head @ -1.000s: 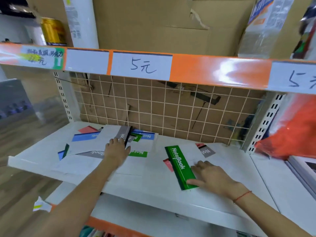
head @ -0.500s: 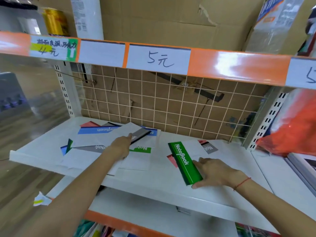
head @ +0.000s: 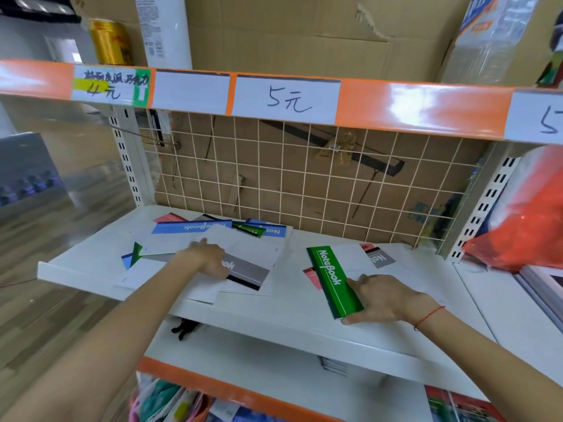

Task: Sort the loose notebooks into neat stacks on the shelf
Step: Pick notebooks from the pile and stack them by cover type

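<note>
Dragging of the grey notebook toward the front edge of the shelf is under way: half a second ago it lay tilted at the back of the loose pile, and now it lies flat over the white sheets, pinned under the left hand, whose fingers appear curled on its near end. The green notebook has been shifted slightly forward and is held at its lower end by the right hand, thumb under its corner. Blue notebooks, a small green one and a red one are scattered behind. Sorting is judged barely begun; no neat stack is yet formed.
</note>
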Available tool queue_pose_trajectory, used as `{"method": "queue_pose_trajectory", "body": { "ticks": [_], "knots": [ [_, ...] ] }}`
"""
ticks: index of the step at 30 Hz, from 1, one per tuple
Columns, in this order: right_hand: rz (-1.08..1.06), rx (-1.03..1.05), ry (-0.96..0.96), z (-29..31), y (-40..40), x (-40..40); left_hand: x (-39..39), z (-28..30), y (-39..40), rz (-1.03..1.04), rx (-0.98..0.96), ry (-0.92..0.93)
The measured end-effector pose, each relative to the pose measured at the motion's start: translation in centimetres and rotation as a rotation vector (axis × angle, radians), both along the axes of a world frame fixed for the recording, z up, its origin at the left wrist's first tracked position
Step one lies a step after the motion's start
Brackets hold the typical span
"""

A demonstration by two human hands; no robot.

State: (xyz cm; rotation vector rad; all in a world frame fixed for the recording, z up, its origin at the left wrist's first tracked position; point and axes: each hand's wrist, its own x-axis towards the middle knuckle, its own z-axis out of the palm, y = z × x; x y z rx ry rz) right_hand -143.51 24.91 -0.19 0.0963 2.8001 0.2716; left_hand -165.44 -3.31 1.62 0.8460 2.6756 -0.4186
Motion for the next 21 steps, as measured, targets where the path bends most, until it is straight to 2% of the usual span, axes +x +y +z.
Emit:
{"method": "queue_pose_trajectory", "body": {
  "ticks": [3, 5, 8, 11, 15, 21],
  "knots": [
    [0.017, 0.037, 0.032, 0.1, -0.7, 0.0, 1.4, -1.2, 3.0, 0.000, 0.279, 0.063],
    [0.028, 0.060, 0.069, 0.1, -1.4, 0.1, 2.7, -2.3, 5.0, -0.003, 0.342, 0.064],
    [0.067, 0.105, 0.165, -0.8, -2.5, -0.2, 4.0, -3.7, 6.3, 0.023, 0.229, 0.086],
    [0.097, 0.165, 0.255, -1.9, -3.0, -0.3, 4.3, -4.1, 6.3, -0.008, 0.227, 0.107],
    [0.029, 0.160, 0.243, -1.9, -3.1, -0.1, 4.7, -2.9, 6.3, -0.133, 0.221, 0.020],
    [0.007, 0.207, 0.271, -2.4, -3.1, 0.1, 5.5, -2.6, 5.0, -0.184, 0.179, 0.003]
  ]
}}
